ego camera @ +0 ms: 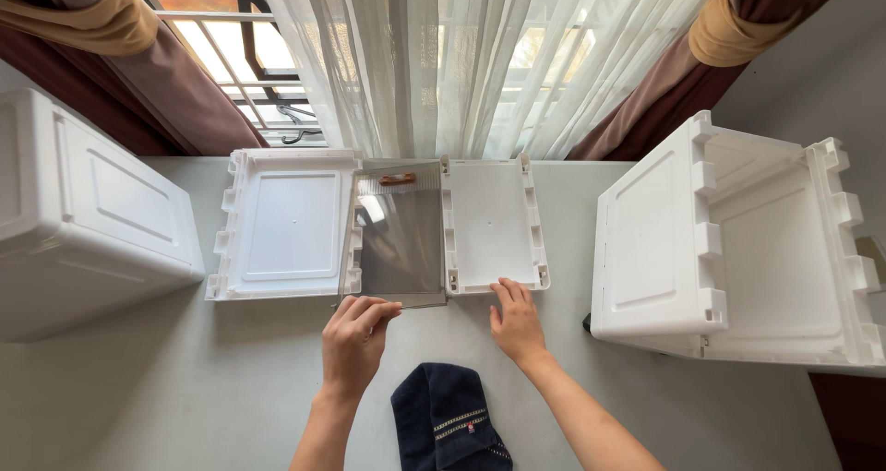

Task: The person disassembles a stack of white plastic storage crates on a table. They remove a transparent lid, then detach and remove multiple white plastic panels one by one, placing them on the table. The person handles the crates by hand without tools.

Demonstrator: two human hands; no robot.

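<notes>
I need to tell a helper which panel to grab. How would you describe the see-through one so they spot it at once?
On the grey table below the curtained window, two flat white panels lie side by side. The clear panel sits between them, touched by the left hand; it alone is transparent grey with an orange handle.

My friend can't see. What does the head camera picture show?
Two bare hands rest at the near edge of flat plastic panels on a grey table: the left hand at a clear panel, the right hand at a white panel. A dark blue cloth lies between the arms.
</notes>
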